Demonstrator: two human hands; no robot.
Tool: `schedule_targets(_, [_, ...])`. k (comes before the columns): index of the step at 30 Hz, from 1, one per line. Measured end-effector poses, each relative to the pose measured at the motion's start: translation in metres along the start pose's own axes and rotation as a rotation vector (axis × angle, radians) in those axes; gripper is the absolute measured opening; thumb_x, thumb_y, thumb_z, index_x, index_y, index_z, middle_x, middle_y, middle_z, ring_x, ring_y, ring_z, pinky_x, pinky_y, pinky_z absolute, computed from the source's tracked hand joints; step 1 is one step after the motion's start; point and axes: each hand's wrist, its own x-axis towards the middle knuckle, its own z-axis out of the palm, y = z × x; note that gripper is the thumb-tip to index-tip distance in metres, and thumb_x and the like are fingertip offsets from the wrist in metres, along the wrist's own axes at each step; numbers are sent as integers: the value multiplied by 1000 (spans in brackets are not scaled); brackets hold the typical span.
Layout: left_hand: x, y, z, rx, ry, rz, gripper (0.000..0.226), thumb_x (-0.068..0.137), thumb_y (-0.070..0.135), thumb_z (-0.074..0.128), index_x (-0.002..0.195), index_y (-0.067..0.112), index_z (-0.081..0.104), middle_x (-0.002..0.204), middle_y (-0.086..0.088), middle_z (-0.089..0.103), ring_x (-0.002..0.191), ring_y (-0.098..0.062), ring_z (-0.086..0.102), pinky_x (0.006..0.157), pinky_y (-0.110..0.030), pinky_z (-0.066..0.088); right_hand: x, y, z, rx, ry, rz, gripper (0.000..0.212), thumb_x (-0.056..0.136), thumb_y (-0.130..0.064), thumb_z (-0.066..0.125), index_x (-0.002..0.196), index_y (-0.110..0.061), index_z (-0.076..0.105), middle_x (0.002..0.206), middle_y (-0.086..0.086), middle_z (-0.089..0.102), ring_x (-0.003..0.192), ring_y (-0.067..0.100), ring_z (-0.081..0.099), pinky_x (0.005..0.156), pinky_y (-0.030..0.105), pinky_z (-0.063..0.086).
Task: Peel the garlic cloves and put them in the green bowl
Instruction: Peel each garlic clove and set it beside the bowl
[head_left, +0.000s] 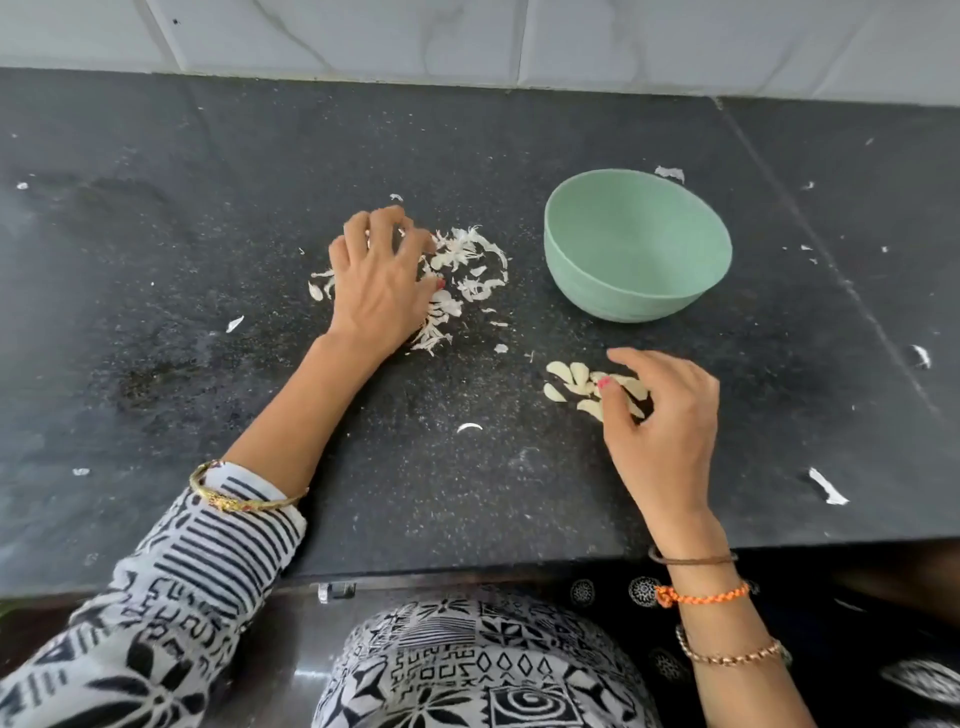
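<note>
Peeled pale garlic cloves (571, 387) sit under the right hand (662, 415), fingers curled over them; left hand (382, 280) claws loosely over white papery skins (467, 260), round green plastic bowl (638, 249) beside.

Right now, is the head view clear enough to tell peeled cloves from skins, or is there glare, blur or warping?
Head view: even, soft light; peeled cloves and skins read apart; slight blur on the right hand; wide-angle bend along the counter edges; no strong glare.

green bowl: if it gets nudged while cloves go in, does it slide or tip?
The green bowl looks thin-walled, probably light plastic, and seems empty, so a nudge would likely slide it on the smooth dark countertop. Its rounded wall narrows to a small base, so a rim push might rock it.
</note>
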Motion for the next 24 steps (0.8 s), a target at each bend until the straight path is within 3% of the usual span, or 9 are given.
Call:
schedule_targets(4, [-12, -6, -3, -36, 55, -2, 21, 88, 28, 60, 98, 10, 62, 103, -10, 61, 104, -35, 46, 84, -43, 28, -1, -1, 2, 11, -21, -23, 27, 84, -24, 52, 100, -9, 68, 93, 5, 66, 92, 33, 57, 91, 3, 16])
schedule_targets(6, [-15, -8, -4, -113, 106, -4, 14, 90, 21, 56, 95, 10, 64, 86, -7, 67, 91, -32, 50, 81, -40, 27, 0, -5, 2, 26, 9, -41, 26, 84, -23, 52, 97, -8, 69, 90, 6, 67, 92, 34, 57, 90, 9, 22])
schedule_targets(9, [-16, -12, -7, -257, 150, -1, 21, 86, 7, 47, 92, 7, 67, 70, -6, 67, 76, -31, 53, 77, -40, 35, 4, -18, 5, 57, -8, -99, 27, 84, -22, 49, 96, -8, 69, 87, 4, 68, 93, 34, 58, 89, 16, 25])
schedule_targets(12, [-16, -19, -10, -381, 95, 80, 19, 79, -3, 51, 87, 5, 66, 76, -4, 68, 77, -29, 52, 75, -34, 38, 12, -39, 14, 127, -76, -164, 23, 83, -17, 53, 98, -11, 69, 82, 1, 68, 93, 30, 57, 87, 15, 27])
schedule_targets(15, [-16, -27, -13, -402, -10, 159, 23, 72, 16, 47, 74, 13, 70, 83, -1, 67, 81, -29, 52, 78, -29, 32, 27, -60, 27, 179, -169, -239, 20, 81, -13, 57, 97, -11, 70, 83, 1, 70, 92, 29, 57, 85, 15, 27])
schedule_targets(18, [-19, -31, -14, -420, -54, 167, 36, 69, 32, 44, 80, 18, 75, 83, 1, 65, 83, -26, 43, 75, -31, 35, 43, -75, 42, 131, -253, -303, 20, 82, -7, 60, 99, -11, 71, 87, 4, 71, 96, 30, 53, 80, 17, 26])
schedule_targets(24, [-14, -36, -9, -304, -56, 251, 29, 75, 36, 53, 77, 15, 74, 84, -1, 65, 76, -30, 50, 69, -39, 40, 69, -85, 63, 41, -455, -346, 28, 89, -7, 51, 112, -13, 67, 104, 8, 66, 110, 25, 41, 88, 25, 33])
